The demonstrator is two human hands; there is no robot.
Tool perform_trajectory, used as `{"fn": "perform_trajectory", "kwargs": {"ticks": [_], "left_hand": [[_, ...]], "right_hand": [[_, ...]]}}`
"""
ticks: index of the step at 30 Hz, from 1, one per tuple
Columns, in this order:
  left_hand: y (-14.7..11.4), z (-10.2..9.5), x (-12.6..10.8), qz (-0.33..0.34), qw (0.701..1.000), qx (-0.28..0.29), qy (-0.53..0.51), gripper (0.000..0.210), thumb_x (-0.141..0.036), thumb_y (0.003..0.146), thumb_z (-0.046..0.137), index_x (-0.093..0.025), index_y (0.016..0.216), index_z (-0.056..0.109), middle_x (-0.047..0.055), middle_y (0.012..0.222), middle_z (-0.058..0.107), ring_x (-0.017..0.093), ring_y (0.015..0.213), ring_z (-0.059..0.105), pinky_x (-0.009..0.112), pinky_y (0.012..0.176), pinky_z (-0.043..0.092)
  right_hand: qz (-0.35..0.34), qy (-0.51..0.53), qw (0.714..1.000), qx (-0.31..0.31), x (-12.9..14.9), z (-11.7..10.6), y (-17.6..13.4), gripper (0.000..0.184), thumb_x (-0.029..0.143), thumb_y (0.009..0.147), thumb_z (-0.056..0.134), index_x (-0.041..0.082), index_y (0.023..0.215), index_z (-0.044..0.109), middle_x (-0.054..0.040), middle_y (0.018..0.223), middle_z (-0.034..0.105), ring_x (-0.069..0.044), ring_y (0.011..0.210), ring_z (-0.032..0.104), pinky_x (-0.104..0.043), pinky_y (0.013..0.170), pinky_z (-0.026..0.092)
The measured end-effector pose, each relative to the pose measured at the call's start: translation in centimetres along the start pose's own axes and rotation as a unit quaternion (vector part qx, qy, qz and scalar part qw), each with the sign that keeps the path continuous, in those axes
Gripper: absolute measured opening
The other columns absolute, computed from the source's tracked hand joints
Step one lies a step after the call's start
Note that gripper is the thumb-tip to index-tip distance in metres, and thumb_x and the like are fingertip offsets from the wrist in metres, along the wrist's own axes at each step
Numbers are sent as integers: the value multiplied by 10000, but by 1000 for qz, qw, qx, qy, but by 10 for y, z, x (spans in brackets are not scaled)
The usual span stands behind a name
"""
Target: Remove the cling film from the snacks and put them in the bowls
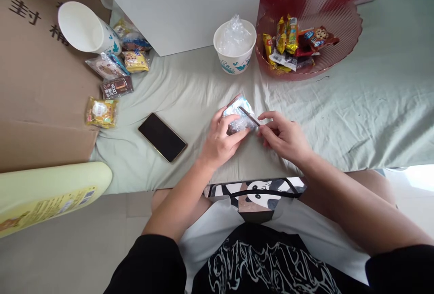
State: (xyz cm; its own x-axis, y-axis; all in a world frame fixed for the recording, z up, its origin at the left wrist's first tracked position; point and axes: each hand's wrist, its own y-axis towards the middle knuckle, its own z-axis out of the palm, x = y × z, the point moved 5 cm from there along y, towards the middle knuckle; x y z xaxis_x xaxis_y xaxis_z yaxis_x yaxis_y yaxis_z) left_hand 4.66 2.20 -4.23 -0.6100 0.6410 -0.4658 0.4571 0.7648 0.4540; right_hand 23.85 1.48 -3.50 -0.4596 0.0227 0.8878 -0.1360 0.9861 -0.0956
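My left hand (222,139) is closed around a small box in shiny clear wrap (240,102), holding it just above or on the cloth. My right hand (283,135) grips a thin dark blade-like tool (250,116), pinched between thumb and fingers. Its tip lies over the top face of the wrapped box; whether it cuts into the wrap I cannot tell. The underside of the box is hidden by my left fingers.
A phone (162,137) lies to the left. Beyond my hands stand a paper cup with crumpled clear plastic (234,63) and a pink bowl of snacks (349,36). Packaged snacks (101,112) and a tipped paper cup (110,39) sit by a cardboard box (40,91).
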Motion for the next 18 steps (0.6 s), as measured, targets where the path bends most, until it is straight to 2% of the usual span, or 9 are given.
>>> {"fn": "perform_trajectory", "kwargs": {"ticks": [5, 8, 12, 14, 15, 18], "left_hand": [[-1, 6, 0, 8, 1000, 7, -10, 201, -274, 952, 673, -364, 1082, 796, 57, 1160, 672, 348, 1423, 459, 602, 1174, 447], [0, 3, 5, -2, 1000, -1, -9, 167, -306, 948, 681, -348, 1064, 793, 63, 1116, 678, 341, 1370, 495, 607, 1162, 441], [1, -16, 22, -51, 992, -107, 37, 155, -349, 951, 680, -290, 1070, 761, 93, 1124, 634, 298, 1191, 578, 545, 1076, 506], [-1, -22, 30, -67, 986, -154, 9, 287, -412, 940, 697, -276, 1193, 687, 102, 1187, 589, 273, 1152, 592, 480, 1009, 544], [-2, -23, 33, -72, 984, -164, -16, 429, -471, 911, 726, -276, 1278, 623, 111, 1248, 556, 272, 1167, 590, 451, 973, 559], [-4, -19, 36, -103, 980, -153, -78, 851, -642, 768, 807, -281, 1437, 424, 156, 1448, 421, 276, 1193, 595, 363, 826, 589]], "right_hand": [[-24, -14, 999, -32, 8, -1, -1, 235, 363, 950, 553, 243, 1143, 608, 5, 774, 764, -149, 523, 636, -293, 595, 498], [-35, -50, 998, -18, 8, -1, -2, 227, 359, 942, 565, 252, 1132, 631, 18, 738, 741, -153, 527, 627, -292, 597, 486], [-30, -132, 991, 6, -1, -9, -2, 203, 326, 930, 583, 269, 1101, 674, 28, 706, 733, -164, 542, 632, -285, 572, 452], [-30, -185, 982, -21, -8, -19, 0, 237, 321, 914, 604, 276, 1133, 682, 16, 744, 753, -189, 573, 649, -303, 575, 459], [-38, -210, 976, -54, -11, -25, 1, 260, 319, 907, 615, 274, 1154, 683, -1, 788, 767, -210, 611, 666, -325, 600, 482], [-103, -245, 951, -158, -9, -40, 3, 286, 297, 905, 620, 244, 1177, 691, -95, 1036, 782, -298, 870, 725, -442, 787, 563]]}}
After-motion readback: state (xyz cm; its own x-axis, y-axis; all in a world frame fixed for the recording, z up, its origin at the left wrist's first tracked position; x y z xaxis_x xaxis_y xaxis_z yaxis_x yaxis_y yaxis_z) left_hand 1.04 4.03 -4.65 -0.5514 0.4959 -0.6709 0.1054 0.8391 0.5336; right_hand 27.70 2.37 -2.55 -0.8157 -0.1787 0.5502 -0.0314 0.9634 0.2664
